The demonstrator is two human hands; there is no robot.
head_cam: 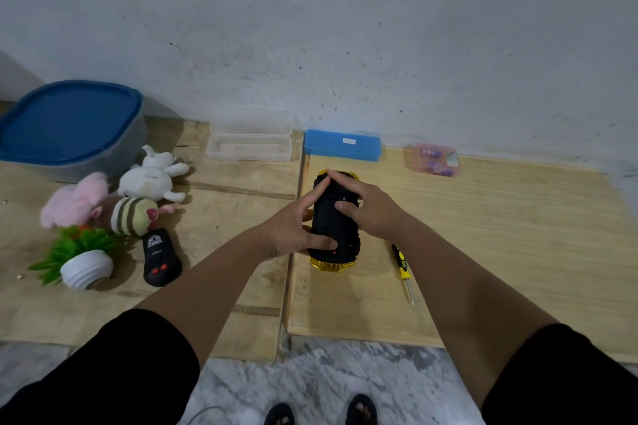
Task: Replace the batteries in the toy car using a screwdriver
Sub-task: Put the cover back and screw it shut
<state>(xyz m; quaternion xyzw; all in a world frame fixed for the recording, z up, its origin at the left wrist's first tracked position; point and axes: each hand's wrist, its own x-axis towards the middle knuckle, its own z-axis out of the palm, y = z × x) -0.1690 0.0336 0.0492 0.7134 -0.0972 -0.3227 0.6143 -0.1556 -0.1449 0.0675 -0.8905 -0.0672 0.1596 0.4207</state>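
Observation:
The toy car (332,228) lies upside down on the right wooden board, black underside up, gold body showing at both ends. My left hand (293,228) grips its left side, thumb across the near end and a finger stretched to the far end. My right hand (369,210) rests on its right side with fingers pressed on the underside. A yellow and black screwdriver (402,269) lies on the board just right of the car, untouched. A pink pack of batteries (435,160) sits by the wall at the back right.
A blue box (342,145) and an open transparent case (249,141) stand by the wall. On the left board are a black remote (160,257), plush toys (138,197), a small potted plant (83,259) and a blue-lidded tub (69,124). The board's front edge (362,338) drops to the floor.

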